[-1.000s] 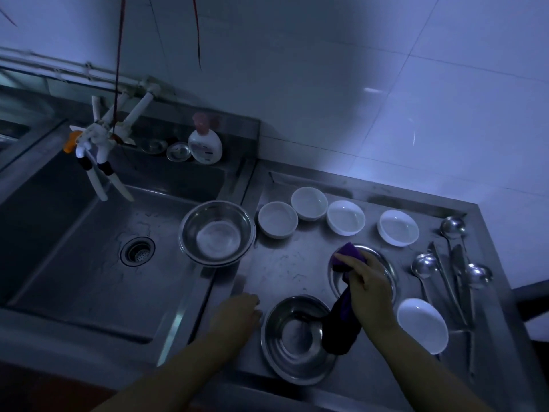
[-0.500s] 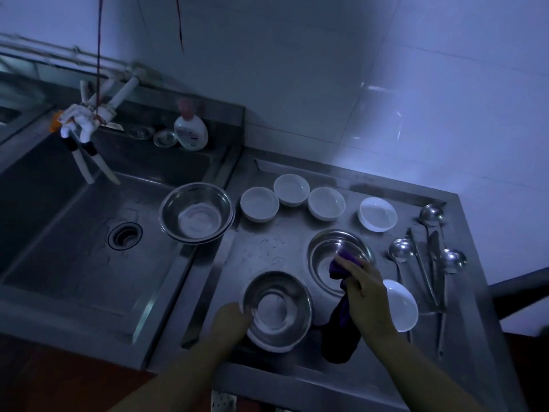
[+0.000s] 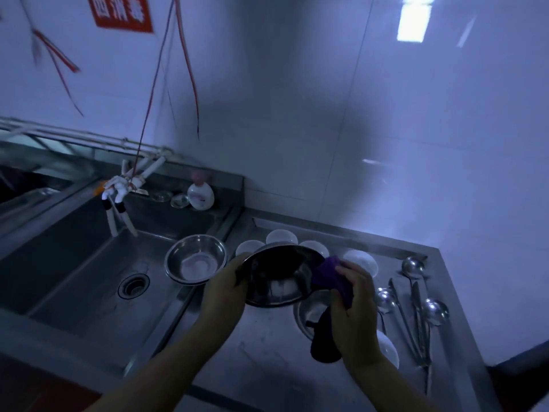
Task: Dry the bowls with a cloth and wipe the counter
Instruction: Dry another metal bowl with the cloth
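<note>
My left hand (image 3: 224, 292) grips the rim of a steel bowl (image 3: 277, 278), lifted and tilted above the steel counter (image 3: 261, 352). My right hand (image 3: 355, 310) holds a purple cloth (image 3: 329, 276) against the bowl's right rim; the cloth's dark tail (image 3: 323, 340) hangs below. Under the hand a second steel bowl (image 3: 309, 313) sits on the counter, partly hidden. Several small white bowls stand along the back, one at the right (image 3: 361, 260), others (image 3: 280, 236) partly behind the lifted bowl. Another white bowl (image 3: 387, 349) lies near my right wrist.
A third steel bowl (image 3: 196, 258) rests on the edge of the deep sink (image 3: 89, 263) at the left. Ladles and knives (image 3: 416, 310) lie on the counter's right side. A soap bottle (image 3: 200, 194) and taps (image 3: 118, 188) stand behind the sink. Tiled wall behind.
My left hand has picked the near steel bowl up off the counter and tilted it. My right hand has brought the cloth from the other bowl to its rim. The view has tipped upward.
</note>
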`<action>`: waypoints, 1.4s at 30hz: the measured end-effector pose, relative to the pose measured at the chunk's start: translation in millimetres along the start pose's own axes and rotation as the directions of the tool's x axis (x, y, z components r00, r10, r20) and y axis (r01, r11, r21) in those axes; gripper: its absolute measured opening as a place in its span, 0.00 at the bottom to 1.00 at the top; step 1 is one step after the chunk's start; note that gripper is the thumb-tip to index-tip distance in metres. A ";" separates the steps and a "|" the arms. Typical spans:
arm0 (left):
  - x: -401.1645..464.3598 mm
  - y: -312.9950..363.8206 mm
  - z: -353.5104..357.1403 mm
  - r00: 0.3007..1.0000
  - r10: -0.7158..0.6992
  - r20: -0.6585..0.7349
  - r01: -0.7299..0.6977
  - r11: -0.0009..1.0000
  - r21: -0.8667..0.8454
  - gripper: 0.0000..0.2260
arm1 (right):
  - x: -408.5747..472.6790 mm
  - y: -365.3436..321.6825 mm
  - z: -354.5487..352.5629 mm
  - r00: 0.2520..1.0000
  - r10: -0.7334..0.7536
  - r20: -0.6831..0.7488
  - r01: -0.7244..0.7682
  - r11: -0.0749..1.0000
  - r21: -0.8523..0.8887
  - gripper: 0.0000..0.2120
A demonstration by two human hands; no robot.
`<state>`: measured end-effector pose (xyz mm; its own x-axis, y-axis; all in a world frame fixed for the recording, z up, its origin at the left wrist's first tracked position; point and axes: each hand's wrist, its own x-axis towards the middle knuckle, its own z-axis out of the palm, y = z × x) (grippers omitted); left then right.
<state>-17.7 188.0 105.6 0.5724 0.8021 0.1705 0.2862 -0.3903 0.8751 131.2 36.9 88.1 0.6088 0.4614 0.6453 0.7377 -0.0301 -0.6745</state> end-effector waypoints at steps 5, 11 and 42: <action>-1.8 43.1 -5.9 0.994 0.047 -0.103 -0.050 0.999 -0.022 0.16 | 31.0 -22.8 -9.9 0.893 -0.434 -0.119 0.425 0.901 -0.092 0.13; -6.4 83.6 -7.8 0.980 0.180 -0.087 -0.180 0.984 0.006 0.17 | 73.3 -30.1 -2.4 0.826 -0.563 -0.019 0.503 0.753 -0.425 0.18; 54.3 94.0 -90.3 0.977 0.203 0.065 -0.182 0.953 -0.243 0.16 | 113.3 -102.2 18.3 0.717 -0.571 0.401 0.669 0.399 -0.627 0.20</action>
<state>-29.1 235.7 237.9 0.6676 0.6747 0.3148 -0.0182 -0.4079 0.9128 119.5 108.4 223.6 -0.1019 0.7031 0.7038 0.8845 -0.2598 0.3876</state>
